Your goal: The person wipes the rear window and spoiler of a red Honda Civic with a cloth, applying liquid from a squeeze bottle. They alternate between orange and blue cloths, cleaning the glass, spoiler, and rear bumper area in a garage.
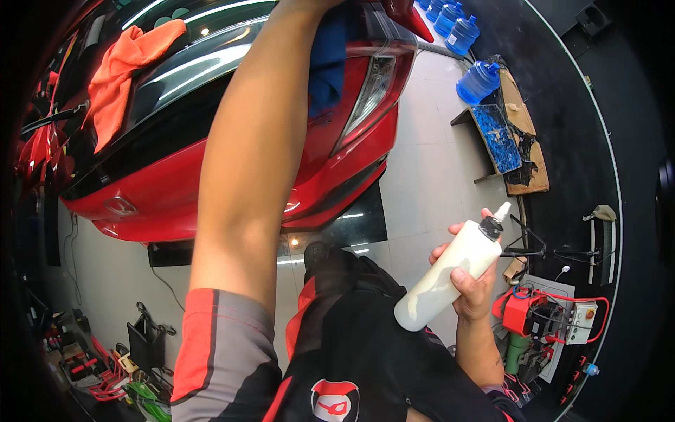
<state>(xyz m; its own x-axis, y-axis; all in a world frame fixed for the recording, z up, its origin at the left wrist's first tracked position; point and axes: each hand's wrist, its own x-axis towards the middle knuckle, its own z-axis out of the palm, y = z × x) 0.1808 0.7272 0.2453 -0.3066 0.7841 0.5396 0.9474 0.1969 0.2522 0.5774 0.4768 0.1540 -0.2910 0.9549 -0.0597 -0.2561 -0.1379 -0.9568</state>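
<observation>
A translucent squeeze bottle [450, 278] with pale, creamy liquid inside is in my right hand [477, 285]. My fingers wrap round its upper body, below the black collar and white nozzle, and it tilts up to the right. My left arm stretches up and forward over the red car [169, 186]. Only the base of my left hand [309, 4] shows at the top edge; its fingers are out of the picture. Just right of that forearm a dark blue cloth [327, 67] hangs against the car, partly hidden by the arm. An orange cloth [126, 81] lies across the car's dark glass.
Along the right wall stand blue water jugs [463, 35], and another jug [479, 81] by a small blue-topped bench [496, 137]. Lower right is a red machine [517, 313] with hoses. Cables and tools [105, 366] crowd the lower left floor.
</observation>
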